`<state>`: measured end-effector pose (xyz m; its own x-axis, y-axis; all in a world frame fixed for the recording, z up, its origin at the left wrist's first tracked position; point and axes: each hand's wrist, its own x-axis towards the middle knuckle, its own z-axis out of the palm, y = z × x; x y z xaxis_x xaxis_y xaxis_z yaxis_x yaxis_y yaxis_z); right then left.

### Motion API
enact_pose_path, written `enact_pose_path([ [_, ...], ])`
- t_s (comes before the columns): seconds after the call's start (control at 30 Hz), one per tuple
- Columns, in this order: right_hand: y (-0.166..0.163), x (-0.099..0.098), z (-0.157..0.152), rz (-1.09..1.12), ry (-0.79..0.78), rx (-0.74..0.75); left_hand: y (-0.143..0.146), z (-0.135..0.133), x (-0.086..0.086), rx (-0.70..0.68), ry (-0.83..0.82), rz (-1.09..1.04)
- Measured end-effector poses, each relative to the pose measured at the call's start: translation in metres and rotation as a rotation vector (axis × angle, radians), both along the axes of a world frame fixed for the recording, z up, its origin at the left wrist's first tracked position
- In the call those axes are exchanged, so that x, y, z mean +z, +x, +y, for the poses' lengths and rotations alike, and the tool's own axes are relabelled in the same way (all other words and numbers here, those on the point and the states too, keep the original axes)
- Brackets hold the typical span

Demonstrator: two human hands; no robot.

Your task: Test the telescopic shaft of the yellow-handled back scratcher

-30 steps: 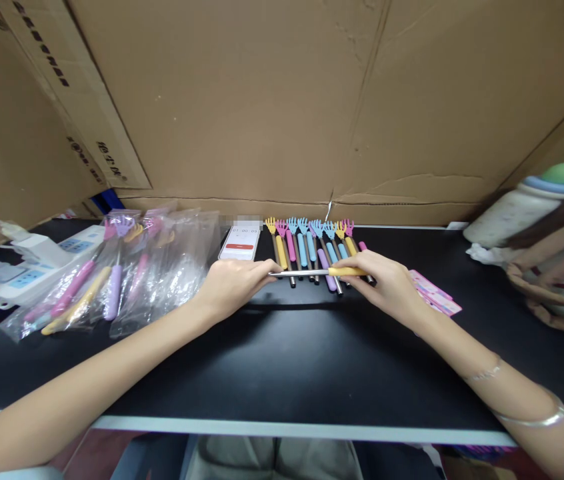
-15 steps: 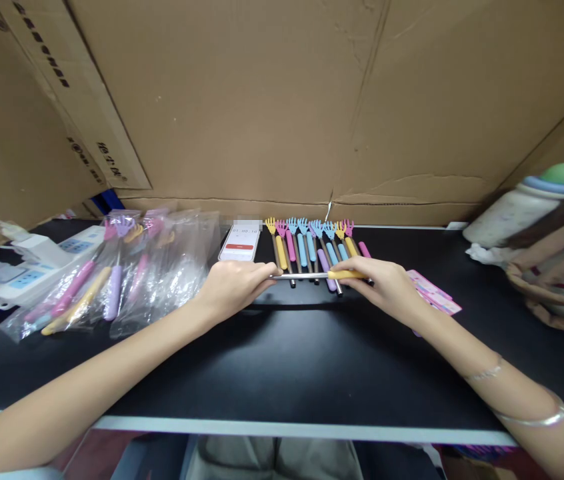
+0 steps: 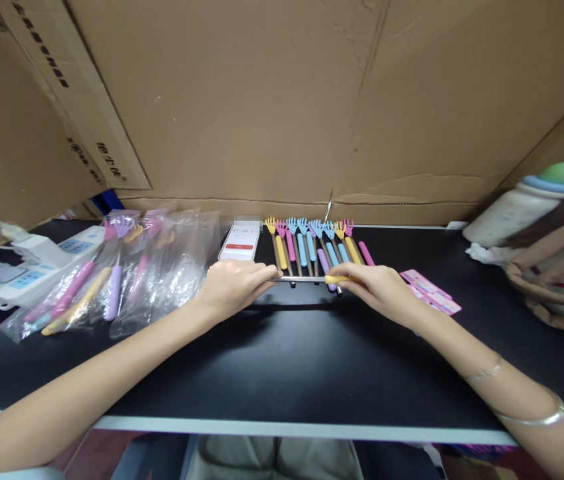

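A slim metal rod (image 3: 301,279) lies level between my two hands, above the black table. My left hand (image 3: 235,285) pinches its left end. Closed around the yellow handle (image 3: 335,279) on its right end is my right hand (image 3: 385,290), which hides most of that handle. It looks like part of a back scratcher, but no claw head shows on it. Just behind, a row of back scratchers (image 3: 303,248) with claw heads and yellow, pink, blue and purple handles lies on the table, their lower ends partly covered by my hands and the rod.
Clear plastic bags (image 3: 162,267) with back scratchers lie at left, beside a white power strip (image 3: 27,280). A phone (image 3: 239,241) sits left of the row. Pink cards (image 3: 432,291) rest at right, near a bottle (image 3: 517,210) and a brown bag (image 3: 542,287). Cardboard (image 3: 262,100) stands behind.
My right hand has shifted slightly left and down, and less of the yellow handle shows. The rod's visible stretch sits a little lower. My left hand stays nearly in place.
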<state>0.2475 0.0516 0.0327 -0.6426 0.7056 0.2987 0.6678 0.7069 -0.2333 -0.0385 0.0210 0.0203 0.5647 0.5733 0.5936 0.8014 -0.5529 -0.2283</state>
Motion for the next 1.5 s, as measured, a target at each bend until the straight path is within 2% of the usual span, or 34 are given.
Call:
enact_pose_path([
  [0.43, -0.0023, 0.0025, -0.0030, -0.021, -0.021, 0.001, 0.0007, 0.0010, -0.0021, -0.005, -0.011, 0.042],
  [0.83, -0.0033, 0.0003, -0.0021, -0.041, 0.036, -0.030, 0.0028, 0.0008, -0.0020, 0.017, 0.018, 0.079],
  [1.27, -0.0029, -0.0020, -0.0013, 0.001, 0.112, -0.003, 0.0028, 0.0007, -0.0024, 0.032, -0.036, 0.064],
  [1.37, -0.0029, 0.0013, -0.0022, -0.024, 0.097, -0.013, 0.0030, 0.0004, -0.0016, 0.041, -0.056, 0.072],
  [1.5, 0.0006, 0.0050, 0.0000, -0.107, 0.085, -0.062, 0.0003, 0.0007, 0.0018, 0.066, -0.003, 0.082],
])
